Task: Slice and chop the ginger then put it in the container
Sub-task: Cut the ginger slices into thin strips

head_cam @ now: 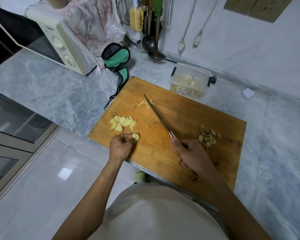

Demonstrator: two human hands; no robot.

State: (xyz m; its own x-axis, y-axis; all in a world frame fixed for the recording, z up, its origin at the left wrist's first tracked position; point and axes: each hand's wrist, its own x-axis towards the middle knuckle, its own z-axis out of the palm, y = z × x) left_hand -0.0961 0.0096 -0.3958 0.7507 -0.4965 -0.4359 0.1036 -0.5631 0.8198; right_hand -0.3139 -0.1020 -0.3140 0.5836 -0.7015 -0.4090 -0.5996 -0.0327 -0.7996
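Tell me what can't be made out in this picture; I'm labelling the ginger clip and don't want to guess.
Head view only:
- Knife handle: wrapped by the right hand, so its shape is hidden.
- Container contents: pale pieces behind cloudy plastic; amount unclear, label print too small.
- Ginger piece: partly covered by the left hand pinching it.
- Cutting board near edge: hidden by the forearms and torso.
- Hanging utensils: tops cut off by the frame.
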